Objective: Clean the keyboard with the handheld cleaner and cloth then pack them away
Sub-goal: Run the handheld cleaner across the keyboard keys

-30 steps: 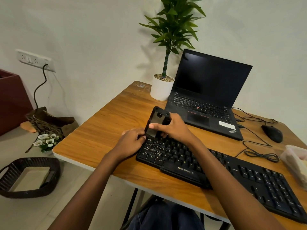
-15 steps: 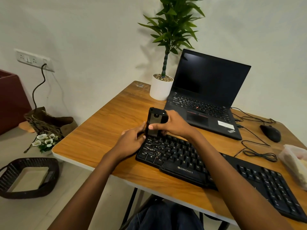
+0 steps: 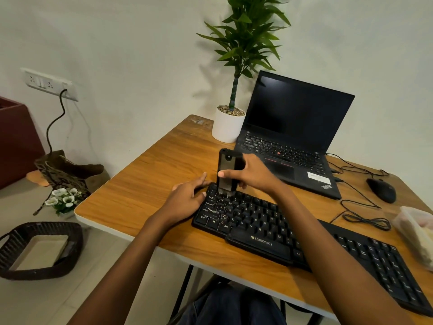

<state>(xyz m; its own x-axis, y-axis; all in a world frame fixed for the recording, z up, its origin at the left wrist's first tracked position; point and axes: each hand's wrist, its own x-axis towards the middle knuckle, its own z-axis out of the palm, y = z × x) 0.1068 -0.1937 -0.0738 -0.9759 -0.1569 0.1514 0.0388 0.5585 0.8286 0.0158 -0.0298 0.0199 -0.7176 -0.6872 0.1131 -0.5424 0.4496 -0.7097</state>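
At the near left end of the keyboard (image 3: 257,221) we see the left hand (image 3: 187,200) resting on that edge, fingers straight, holding nothing. Just to its right, the right hand (image 3: 253,174) curls fingers and thumb round the black cleaner (image 3: 228,167). The cleaner stands upright through the grip, its lower end touching the top-left keys. Beyond the grip sits an open laptop (image 3: 293,127), with a white plant pot (image 3: 227,125) to its left.
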